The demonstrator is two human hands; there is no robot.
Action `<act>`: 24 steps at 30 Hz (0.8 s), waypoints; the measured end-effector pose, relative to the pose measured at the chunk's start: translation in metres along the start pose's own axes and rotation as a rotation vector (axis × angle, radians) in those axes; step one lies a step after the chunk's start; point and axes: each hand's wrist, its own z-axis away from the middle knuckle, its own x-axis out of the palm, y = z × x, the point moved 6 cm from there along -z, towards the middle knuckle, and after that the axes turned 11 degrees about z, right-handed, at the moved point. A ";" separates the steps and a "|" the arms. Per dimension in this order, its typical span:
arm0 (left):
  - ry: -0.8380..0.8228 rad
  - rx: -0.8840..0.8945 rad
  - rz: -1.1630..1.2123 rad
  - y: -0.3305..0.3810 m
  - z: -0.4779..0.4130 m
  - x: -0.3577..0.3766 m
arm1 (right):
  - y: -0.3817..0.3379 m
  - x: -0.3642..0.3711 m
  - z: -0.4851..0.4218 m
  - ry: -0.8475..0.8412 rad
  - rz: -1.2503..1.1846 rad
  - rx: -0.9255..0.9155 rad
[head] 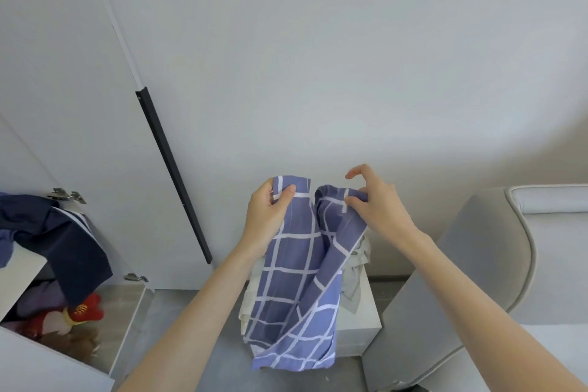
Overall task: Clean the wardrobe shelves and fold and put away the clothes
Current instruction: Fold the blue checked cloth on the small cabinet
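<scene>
Holding up one blue grid-checked cloth [296,264] in front of the body, between two bare hands. Gripping its top left corner with the left hand [269,210], thumb lying across the front of the fabric and fingers curling behind. Pinching the top right edge with the right hand [378,204], thumb and lower fingers closing on the fabric, index finger lifting clear above it. Hanging from both grips in loose folds, sagging in the middle, the lower hem dangling in front of one white low cabinet [366,305] and hiding part of it. Lying crumpled on that cabinet's top behind the cloth, some pale garments [358,267], too bunched for counting.

Standing open at the left, one white wardrobe door [95,105] carrying one black handle strip [173,169] down its edge, with two metal hinges [66,195] showing beside the opening. Draping over the front edge of one wardrobe shelf [22,261], one navy garment [63,242]; sitting lower down, one red plush toy [86,312].

Curving in just beside the cabinet's right side, one grey upholstered seat [496,248]. Rising behind both hands, the plain white wall [350,73]. Showing between wardrobe and cabinet, a strip of grey floor [191,312].
</scene>
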 end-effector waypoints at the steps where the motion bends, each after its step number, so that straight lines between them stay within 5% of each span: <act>1: 0.027 -0.009 -0.001 -0.002 0.000 -0.002 | -0.001 -0.001 -0.001 0.010 0.103 -0.068; 4: 0.090 -0.037 0.009 -0.009 -0.004 -0.009 | 0.001 0.000 -0.003 -0.048 0.161 -0.102; 11: 0.019 -0.080 0.030 -0.011 0.001 -0.005 | 0.001 0.014 0.014 -0.381 -0.513 0.212; 15: -0.016 -0.046 0.029 -0.005 0.002 -0.005 | -0.012 0.016 0.021 -0.492 -0.653 0.128; 24: -0.027 -0.042 0.076 0.011 0.001 -0.004 | -0.034 -0.005 0.015 -0.056 -0.232 -0.185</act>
